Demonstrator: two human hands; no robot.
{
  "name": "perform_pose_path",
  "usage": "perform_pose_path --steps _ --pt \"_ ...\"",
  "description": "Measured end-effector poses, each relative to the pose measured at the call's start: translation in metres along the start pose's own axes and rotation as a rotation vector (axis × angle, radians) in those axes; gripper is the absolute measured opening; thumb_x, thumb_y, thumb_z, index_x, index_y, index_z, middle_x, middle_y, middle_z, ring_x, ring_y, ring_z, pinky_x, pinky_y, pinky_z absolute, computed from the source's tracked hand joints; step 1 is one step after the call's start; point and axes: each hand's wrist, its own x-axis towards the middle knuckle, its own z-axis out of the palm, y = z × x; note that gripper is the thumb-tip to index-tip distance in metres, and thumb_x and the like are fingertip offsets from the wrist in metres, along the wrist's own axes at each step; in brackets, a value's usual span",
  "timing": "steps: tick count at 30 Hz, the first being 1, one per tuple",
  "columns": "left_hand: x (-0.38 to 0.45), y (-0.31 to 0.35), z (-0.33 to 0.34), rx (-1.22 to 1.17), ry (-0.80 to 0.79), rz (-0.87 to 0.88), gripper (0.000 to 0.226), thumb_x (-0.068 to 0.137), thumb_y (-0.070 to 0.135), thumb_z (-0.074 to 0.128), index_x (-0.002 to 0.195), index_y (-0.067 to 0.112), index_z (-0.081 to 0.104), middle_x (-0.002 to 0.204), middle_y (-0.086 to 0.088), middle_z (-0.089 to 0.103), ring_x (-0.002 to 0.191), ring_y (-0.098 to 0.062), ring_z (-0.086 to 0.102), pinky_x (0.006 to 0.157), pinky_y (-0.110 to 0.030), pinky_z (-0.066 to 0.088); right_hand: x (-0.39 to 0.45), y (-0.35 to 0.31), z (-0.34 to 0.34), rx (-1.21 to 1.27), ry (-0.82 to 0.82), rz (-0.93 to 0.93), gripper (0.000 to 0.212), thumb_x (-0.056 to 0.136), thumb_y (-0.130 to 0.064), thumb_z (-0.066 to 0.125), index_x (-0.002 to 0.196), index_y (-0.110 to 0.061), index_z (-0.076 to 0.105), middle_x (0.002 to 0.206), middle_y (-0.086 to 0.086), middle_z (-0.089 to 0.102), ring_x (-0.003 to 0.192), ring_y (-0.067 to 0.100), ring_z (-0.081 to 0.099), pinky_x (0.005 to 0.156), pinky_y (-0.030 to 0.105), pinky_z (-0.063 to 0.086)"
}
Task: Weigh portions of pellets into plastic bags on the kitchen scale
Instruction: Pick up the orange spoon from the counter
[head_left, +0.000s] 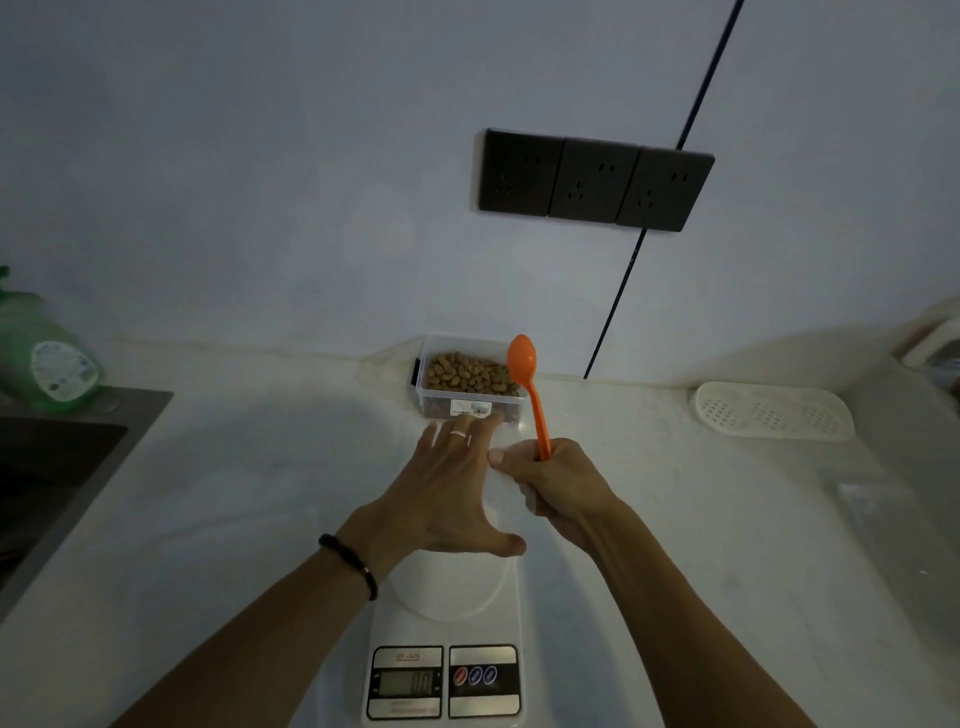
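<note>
A clear box of brown pellets (470, 376) stands against the wall at the back of the counter. The white kitchen scale (452, 597) lies close to me, its display (405, 683) at the front edge. My left hand (457, 493) hovers over the scale's far end, flat, with fingers spread toward the box. My right hand (561, 488) is closed around the handle of an orange spoon (527, 384), which points up with its bowl empty. A faint clear plastic bag (506, 452) shows between the two hands; who holds it is unclear.
A dark sink (52, 467) sits at the left with a green bottle (47, 358) behind it. A white perforated tray (774, 410) lies at the right. Three dark wall sockets (592, 179) are above the box. Something clear lies on the counter (872, 499) at the right.
</note>
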Motion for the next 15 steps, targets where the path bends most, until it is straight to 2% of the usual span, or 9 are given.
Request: perform_pose_path --steps 3,5,8,11,15 --pt "0.002 -0.003 0.001 -0.094 0.088 -0.019 0.121 0.056 0.070 0.076 0.147 0.019 0.014 0.143 -0.003 0.032 0.129 -0.021 0.034 0.107 -0.033 0.034 0.000 0.002 -0.005 0.127 -0.046 0.009 0.011 0.087 -0.012 0.067 0.087 -0.001 0.072 0.060 0.006 0.049 0.045 0.012 0.034 0.046 0.024 0.030" --pt "0.004 -0.007 0.002 -0.087 0.091 -0.024 0.124 0.054 0.073 0.075 0.148 0.021 0.012 0.146 -0.003 0.029 0.132 -0.021 0.032 0.108 -0.035 0.034 -0.001 0.002 -0.010 0.203 -0.108 0.050 0.014 0.087 -0.009 0.065 0.094 0.001 0.071 0.067 0.006 0.056 0.045 0.012 0.032 0.043 0.022 0.028" --pt "0.006 -0.009 0.002 -0.084 0.058 -0.003 0.129 0.052 0.073 0.076 0.150 0.023 0.007 0.148 -0.001 0.025 0.134 -0.020 0.028 0.109 -0.035 0.032 -0.001 0.000 -0.014 0.254 -0.177 0.069 0.014 0.091 -0.006 0.059 0.094 0.002 0.071 0.074 0.009 0.061 0.046 0.012 0.031 0.044 0.022 0.027" --pt "0.005 -0.009 -0.002 -0.112 0.052 0.020 0.127 0.055 0.066 0.080 0.150 0.024 0.006 0.149 -0.001 0.023 0.134 -0.019 0.027 0.106 -0.030 0.030 0.000 -0.004 -0.013 0.181 -0.134 0.027 0.013 0.091 -0.004 0.058 0.090 0.000 0.071 0.070 0.009 0.061 0.045 0.012 0.035 0.045 0.022 0.030" --pt "0.004 -0.011 -0.002 -0.073 0.025 0.015 0.127 0.059 0.064 0.079 0.151 0.023 0.001 0.152 -0.002 0.018 0.136 -0.022 0.023 0.110 -0.033 0.027 0.002 -0.006 -0.011 0.017 -0.069 -0.002 0.007 0.085 -0.001 0.065 0.083 -0.002 0.072 0.061 0.009 0.054 0.046 0.014 0.039 0.046 0.023 0.035"
